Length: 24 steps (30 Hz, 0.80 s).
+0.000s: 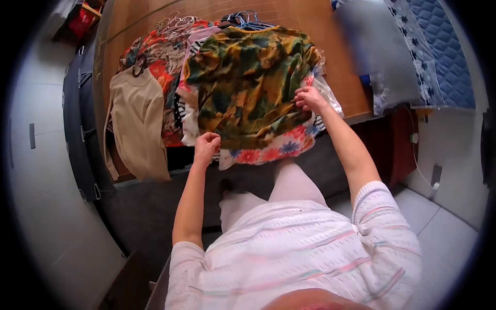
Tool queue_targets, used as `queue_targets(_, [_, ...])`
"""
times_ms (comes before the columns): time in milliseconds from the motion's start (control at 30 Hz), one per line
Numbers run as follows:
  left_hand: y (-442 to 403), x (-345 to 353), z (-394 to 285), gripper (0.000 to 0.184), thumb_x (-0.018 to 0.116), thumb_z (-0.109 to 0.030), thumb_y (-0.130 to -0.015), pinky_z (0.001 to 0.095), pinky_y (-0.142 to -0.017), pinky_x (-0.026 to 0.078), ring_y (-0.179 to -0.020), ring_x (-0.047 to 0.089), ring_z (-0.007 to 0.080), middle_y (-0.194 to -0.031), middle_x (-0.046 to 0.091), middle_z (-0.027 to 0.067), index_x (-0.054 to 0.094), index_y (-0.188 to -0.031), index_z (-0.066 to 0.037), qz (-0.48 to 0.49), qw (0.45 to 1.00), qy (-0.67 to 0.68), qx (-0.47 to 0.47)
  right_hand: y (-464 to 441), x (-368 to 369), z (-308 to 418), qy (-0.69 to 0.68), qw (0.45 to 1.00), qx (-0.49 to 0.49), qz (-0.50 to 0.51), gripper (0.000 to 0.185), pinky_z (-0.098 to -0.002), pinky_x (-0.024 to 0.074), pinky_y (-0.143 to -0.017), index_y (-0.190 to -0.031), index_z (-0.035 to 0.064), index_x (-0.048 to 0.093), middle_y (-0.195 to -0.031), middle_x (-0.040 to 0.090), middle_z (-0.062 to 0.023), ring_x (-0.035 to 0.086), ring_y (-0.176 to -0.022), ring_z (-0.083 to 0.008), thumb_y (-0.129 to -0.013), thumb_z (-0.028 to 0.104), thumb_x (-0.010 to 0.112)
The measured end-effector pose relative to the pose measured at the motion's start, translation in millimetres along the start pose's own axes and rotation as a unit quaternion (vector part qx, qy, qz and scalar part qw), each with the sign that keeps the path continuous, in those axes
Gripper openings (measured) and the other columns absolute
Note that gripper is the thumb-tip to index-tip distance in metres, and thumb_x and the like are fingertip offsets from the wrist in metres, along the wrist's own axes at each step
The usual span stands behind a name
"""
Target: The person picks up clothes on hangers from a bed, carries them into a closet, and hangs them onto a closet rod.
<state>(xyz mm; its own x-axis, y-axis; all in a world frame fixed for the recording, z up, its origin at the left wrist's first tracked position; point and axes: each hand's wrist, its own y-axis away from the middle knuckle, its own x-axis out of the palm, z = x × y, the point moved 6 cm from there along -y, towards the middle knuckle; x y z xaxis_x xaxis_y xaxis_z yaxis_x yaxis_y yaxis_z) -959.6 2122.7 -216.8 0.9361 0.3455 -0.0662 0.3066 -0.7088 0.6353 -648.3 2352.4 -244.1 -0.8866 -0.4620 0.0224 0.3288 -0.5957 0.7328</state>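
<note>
A green and mustard patterned blouse (pixel 253 77) lies spread over a stack of other clothes. My left hand (pixel 207 147) is closed in a pinch on its lower left corner. My right hand (pixel 310 99) pinches the blouse's right side, higher up. Beneath it a white garment with red and blue flowers (pixel 268 152) shows along the bottom. Pink and black-and-white striped cloth peeks out at the left of the stack. Blue hangers (pixel 248 21) stick out above the blouse's neckline.
To the left, a beige long-sleeved top (pixel 137 111) on a dark hanger lies over a red patterned garment (pixel 165 46). Pale wire hangers (pixel 178 21) are behind. All rest on a brown mat (pixel 305 15). Clear plastic (pixel 385 46) and a blue quilted cloth (pixel 444 46) stand at right.
</note>
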Motion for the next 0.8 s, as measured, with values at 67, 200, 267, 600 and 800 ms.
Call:
queue_targets(67, [-25.9, 20.5, -12.3, 0.010, 0.058, -0.010, -0.077, 0.0208, -0.048, 0.040, -0.053, 0.051, 0.0081, -0.066, 0.056, 0.0015, 0.058, -0.082, -0.002, -0.016, 1.000, -0.007, -0.006, -41.3, -17.8, 41.0, 0.047, 0.998, -0.024, -0.039, 0.025, -0.0219, 0.0347, -0.037, -0.102, 0.0019, 0.052, -0.078, 0.059, -0.0054, 0.055, -0.055, -0.0105, -0.078, 0.007, 0.049])
queue_targets(200, [-68.3, 45.5, -16.0, 0.012, 0.058, -0.013, -0.078, 0.0213, -0.049, 0.041, -0.055, 0.053, 0.0087, -0.067, 0.057, 0.0012, 0.058, -0.084, -0.002, -0.056, 0.998, 0.001, -0.006, -132.4, -44.3, 98.0, 0.148, 0.984, -0.091, -0.038, 0.026, -0.0292, 0.0461, -0.048, -0.096, 0.0036, 0.060, -0.079, 0.063, -0.0082, 0.060, -0.062, -0.0157, -0.073, 0.013, 0.054])
queue_targets(267, [-84.1, 47.6, -10.0, 0.015, 0.059, -0.015, -0.080, 0.0216, -0.050, 0.042, -0.057, 0.055, 0.0096, -0.068, 0.058, 0.0014, 0.058, -0.088, -0.003, -0.080, 0.996, -0.015, -0.021, -192.7, -55.7, 119.2, 0.320, 0.920, -0.208, -0.088, 0.030, -0.0320, 0.0491, -0.065, -0.097, 0.0035, 0.060, -0.088, 0.064, -0.0119, 0.063, -0.074, -0.0232, -0.071, 0.017, 0.055])
queue_targets(600, [-119.0, 28.4, 16.6, 0.018, 0.062, -0.013, -0.076, 0.0224, -0.047, 0.040, -0.055, 0.059, 0.0127, -0.065, 0.061, 0.0043, 0.062, -0.088, 0.000, -0.126, 0.982, 0.060, -0.129, -291.7, -13.3, 216.9, 0.522, 0.802, -0.209, -0.202, 0.057, -0.0566, 0.0270, -0.095, -0.127, 0.0188, 0.039, -0.125, 0.047, -0.0074, 0.041, -0.117, -0.0271, -0.075, 0.036, 0.055])
queue_targets(800, [-130.1, 22.1, 32.7, 0.023, 0.062, -0.013, -0.076, 0.0251, -0.049, 0.042, -0.055, 0.057, 0.0146, -0.066, 0.061, 0.0061, 0.062, -0.093, 0.001, -0.122, 0.973, 0.072, -0.184, -324.4, 3.1, 210.3, 0.533, 0.820, -0.189, -0.091, 0.066, -0.0546, 0.0283, -0.096, -0.126, 0.0165, 0.042, -0.124, 0.048, -0.0091, 0.043, -0.116, -0.0274, -0.071, 0.047, 0.062])
